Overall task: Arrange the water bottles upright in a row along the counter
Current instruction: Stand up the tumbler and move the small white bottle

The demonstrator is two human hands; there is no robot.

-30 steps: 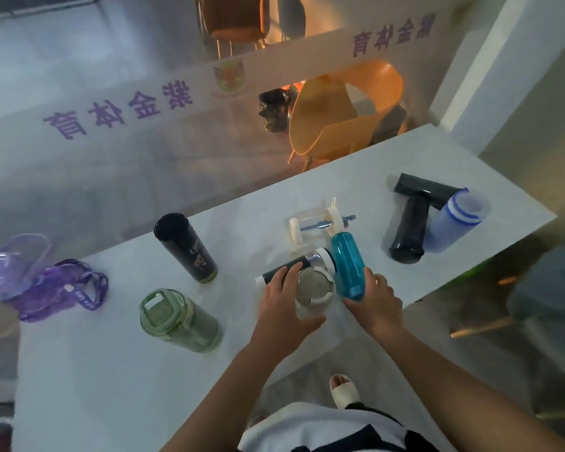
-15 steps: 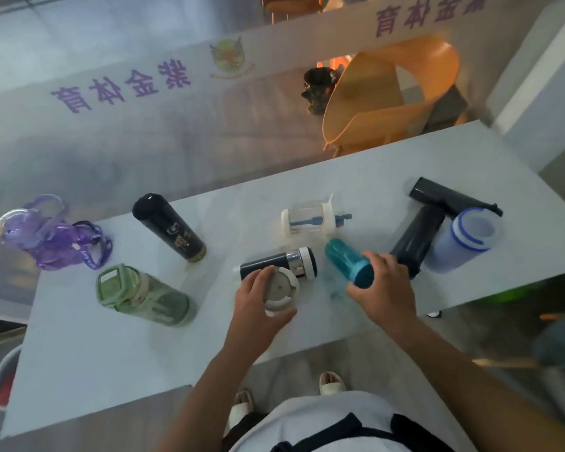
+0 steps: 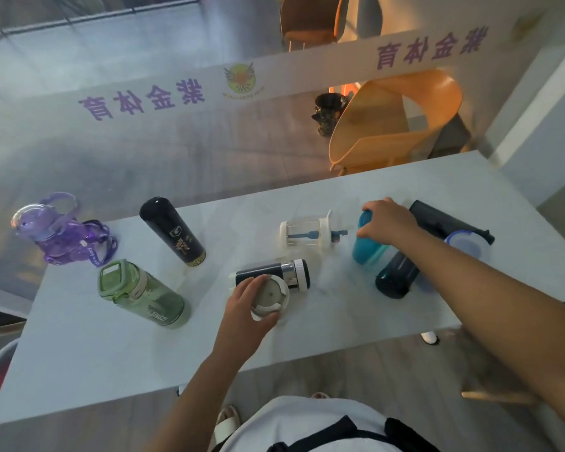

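Observation:
My right hand (image 3: 385,220) grips the top of a teal bottle (image 3: 364,247) that stands upright near the counter's far right. My left hand (image 3: 247,308) holds a grey bottle with a white lid (image 3: 269,296), upright near the front edge. Behind it lies a navy and silver bottle (image 3: 274,275) on its side. A clear bottle with a white cap (image 3: 307,231) also lies down. At the left a black flask (image 3: 173,231), a green bottle (image 3: 144,295) and a purple bottle (image 3: 57,231) stand upright.
Under my right forearm lie two dark bottles (image 3: 395,272) (image 3: 444,221) and a pale blue lidded bottle (image 3: 467,243). The white counter (image 3: 79,353) ends at a glass barrier at the back. An orange chair (image 3: 395,125) stands beyond it.
My right hand has lifted the teal bottle from lying near the front and carried it back and right, now upright. My left hand stays on the grey bottle.

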